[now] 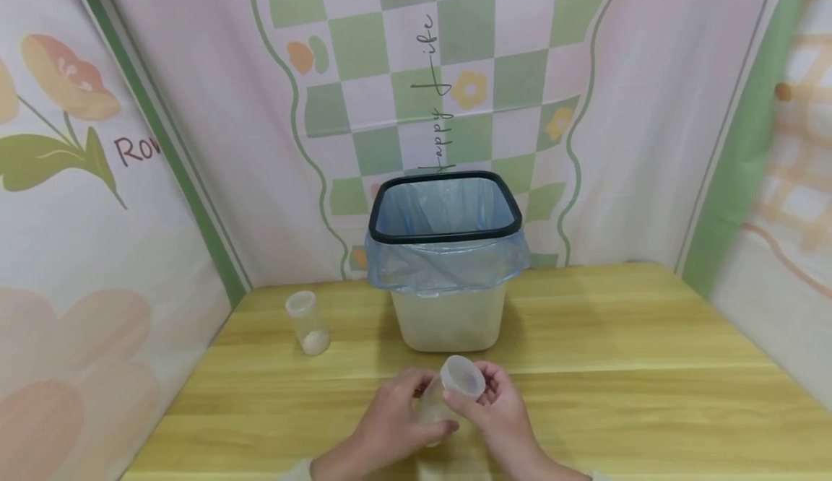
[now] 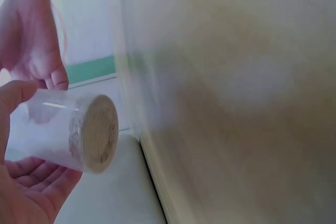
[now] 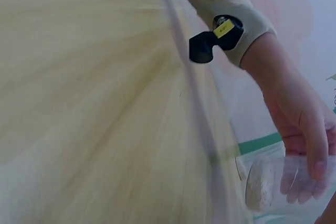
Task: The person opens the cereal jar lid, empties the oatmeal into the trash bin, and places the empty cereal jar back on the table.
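Observation:
My left hand (image 1: 390, 419) grips a clear plastic jar (image 1: 432, 403), thumb on one side and fingers on the other. Its translucent round top (image 1: 464, 378) tilts toward the right; my right hand (image 1: 510, 423) pinches it at the edge. Whether this top is a loose lid or the rim, I cannot tell. In the left wrist view, the base of the jar (image 2: 101, 134) has pale, speckled residue. A similar clear jar (image 1: 305, 321) stands upright on the table at the left, something whitish at its bottom.
Behind my hands stands a pale bin (image 1: 448, 322) with a black rim (image 1: 445, 238) and a blue plastic liner (image 1: 448, 268) folded over it. The wood-grain table (image 1: 604, 365) runs back to a printed curtain (image 1: 364, 69), with more curtain at both sides.

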Motion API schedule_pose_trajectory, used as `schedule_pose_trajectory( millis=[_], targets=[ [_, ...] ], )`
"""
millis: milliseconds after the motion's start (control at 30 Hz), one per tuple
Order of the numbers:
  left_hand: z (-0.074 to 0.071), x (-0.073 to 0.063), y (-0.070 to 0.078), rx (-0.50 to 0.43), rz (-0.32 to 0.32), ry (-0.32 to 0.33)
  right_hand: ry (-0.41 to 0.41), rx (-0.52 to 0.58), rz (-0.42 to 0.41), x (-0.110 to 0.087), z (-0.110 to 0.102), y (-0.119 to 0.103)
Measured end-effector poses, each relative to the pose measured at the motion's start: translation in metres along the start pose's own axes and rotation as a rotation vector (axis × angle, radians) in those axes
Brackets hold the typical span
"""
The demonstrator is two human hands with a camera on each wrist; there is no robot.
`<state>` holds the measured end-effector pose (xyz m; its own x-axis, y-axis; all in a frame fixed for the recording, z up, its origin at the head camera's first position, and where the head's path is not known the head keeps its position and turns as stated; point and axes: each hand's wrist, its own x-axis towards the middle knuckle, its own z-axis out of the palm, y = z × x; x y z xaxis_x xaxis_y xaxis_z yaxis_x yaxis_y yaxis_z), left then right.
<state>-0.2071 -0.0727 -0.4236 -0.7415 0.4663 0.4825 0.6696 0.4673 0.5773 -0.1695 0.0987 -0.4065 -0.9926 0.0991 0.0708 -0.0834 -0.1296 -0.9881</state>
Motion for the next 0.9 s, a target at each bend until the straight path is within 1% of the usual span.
schedule_pose_trajectory(
  millis=[133, 200, 267, 300, 433, 533, 600, 733, 800, 900],
  targets=[
    [-0.003, 0.002, -0.003, -0.084, 0.012, -0.037, -0.044, 0.005, -0.049, 0.003, -0.005, 0.001],
    [-0.005, 0.003, -0.005, -0.142, 0.005, -0.069, -0.084, 0.017, -0.073, 0.004, -0.008, 0.002],
    [-0.007, 0.004, -0.007, -0.204, -0.017, -0.107, -0.135, 0.030, -0.094, 0.006, -0.013, 0.001],
    [-0.008, 0.004, -0.008, -0.237, -0.028, -0.125, -0.169, 0.035, -0.106, 0.007, -0.015, 0.002],
    [-0.012, 0.006, -0.013, -0.321, -0.060, -0.195, -0.314, 0.046, -0.160, 0.011, -0.025, 0.003],
    [-0.016, 0.006, -0.019, -0.371, -0.056, -0.261, -0.440, 0.058, -0.216, 0.017, -0.032, 0.006],
    [-0.018, 0.007, -0.022, -0.407, -0.049, -0.315, -0.549, 0.078, -0.252, 0.021, -0.037, 0.007],
    [-0.021, 0.007, -0.025, -0.448, -0.033, -0.394, -0.748, 0.115, -0.285, 0.027, -0.043, 0.006],
    [-0.022, 0.007, -0.026, -0.454, -0.030, -0.406, -0.810, 0.132, -0.295, 0.029, -0.044, 0.006],
    [-0.022, 0.007, -0.026, -0.460, -0.029, -0.409, -0.855, 0.157, -0.302, 0.030, -0.044, 0.006]
  ],
)
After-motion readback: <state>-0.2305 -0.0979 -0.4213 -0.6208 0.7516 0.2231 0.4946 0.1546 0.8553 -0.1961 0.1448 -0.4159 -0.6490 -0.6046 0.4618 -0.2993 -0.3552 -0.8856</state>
